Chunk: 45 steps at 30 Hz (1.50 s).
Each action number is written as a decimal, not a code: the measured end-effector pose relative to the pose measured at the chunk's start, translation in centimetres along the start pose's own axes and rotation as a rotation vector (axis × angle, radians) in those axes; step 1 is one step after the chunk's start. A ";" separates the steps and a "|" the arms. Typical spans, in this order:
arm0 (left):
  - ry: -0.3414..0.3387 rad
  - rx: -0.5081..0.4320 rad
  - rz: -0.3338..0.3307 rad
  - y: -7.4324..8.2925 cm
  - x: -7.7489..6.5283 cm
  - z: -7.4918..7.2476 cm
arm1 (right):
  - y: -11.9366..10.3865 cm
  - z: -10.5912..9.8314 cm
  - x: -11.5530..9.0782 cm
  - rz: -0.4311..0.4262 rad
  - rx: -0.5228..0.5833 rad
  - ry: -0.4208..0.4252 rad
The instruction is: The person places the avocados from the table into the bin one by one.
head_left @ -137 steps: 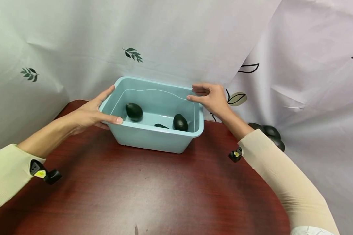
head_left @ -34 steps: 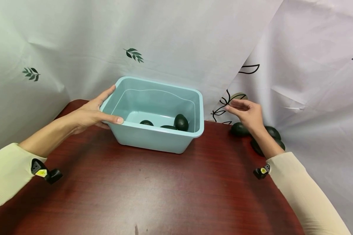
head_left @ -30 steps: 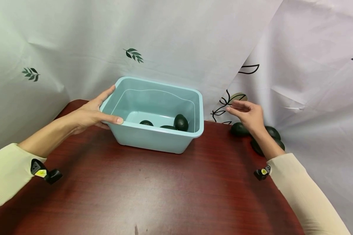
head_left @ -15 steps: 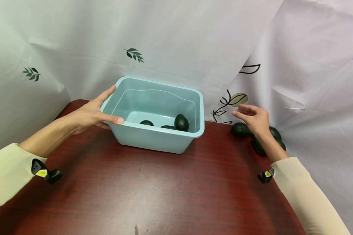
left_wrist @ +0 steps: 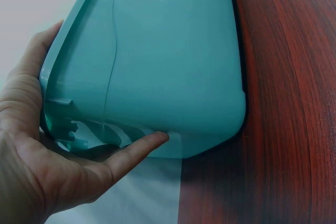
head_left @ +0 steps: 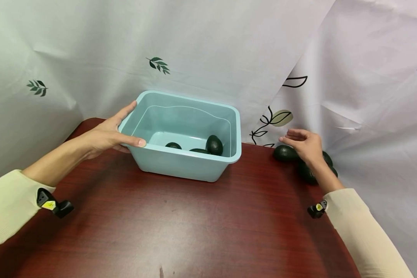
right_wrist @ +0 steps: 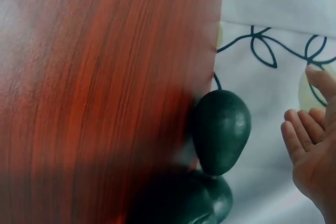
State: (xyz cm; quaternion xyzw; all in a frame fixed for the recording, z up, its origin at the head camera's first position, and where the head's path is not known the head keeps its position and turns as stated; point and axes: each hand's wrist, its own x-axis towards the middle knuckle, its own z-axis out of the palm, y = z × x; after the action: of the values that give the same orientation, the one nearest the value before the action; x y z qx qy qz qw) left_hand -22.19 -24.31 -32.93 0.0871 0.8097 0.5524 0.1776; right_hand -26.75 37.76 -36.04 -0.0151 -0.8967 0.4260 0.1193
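Note:
A light blue plastic tub (head_left: 177, 164) stands at the back of the table with three avocados showing inside. One avocado (head_left: 214, 145) lies at the right end; the front wall partly hides the others. My left hand (head_left: 104, 137) grips the tub's left end, thumb over the front rim and fingers along the end; in the left wrist view the tub wall (left_wrist: 173, 51) fills the middle. My right hand (head_left: 305, 146) hovers, fingers slightly bent and holding nothing, over a group of avocados. The nearest avocado (head_left: 285, 153) sits just below its fingertips, also seen as the upper avocado (right_wrist: 221, 132) in the right wrist view.
The avocado group, with a front avocado (head_left: 306, 173), rests at the table's right back edge, partly behind my right forearm. White cloth (head_left: 201, 50) with leaf prints hangs behind and beside the dark red wooden table (head_left: 194, 220).
My right hand has gone from above the tub's right end to the avocado group, lowering over the last second. Inside the tub, the left avocado has shifted toward the front wall. My left hand stays put.

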 end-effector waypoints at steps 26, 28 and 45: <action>-0.001 -0.011 0.005 0.0 0.0 0.0 | 3.7 -1.8 0.0 0.060 -0.268 -0.155; -0.001 -0.011 0.004 0.0 0.0 0.0 | 3.8 -1.9 0.0 0.075 -0.297 -0.183; 0.003 -0.003 0.002 0.0 0.0 0.0 | 3.8 -1.2 0.3 -0.025 -0.497 -0.341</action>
State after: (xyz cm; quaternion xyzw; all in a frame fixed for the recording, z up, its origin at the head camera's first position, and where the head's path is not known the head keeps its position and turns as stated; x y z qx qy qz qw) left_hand -22.17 -24.36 -32.90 0.0869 0.8089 0.5541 0.1762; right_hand -27.02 41.14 -38.20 0.0391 -0.9807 0.1883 -0.0351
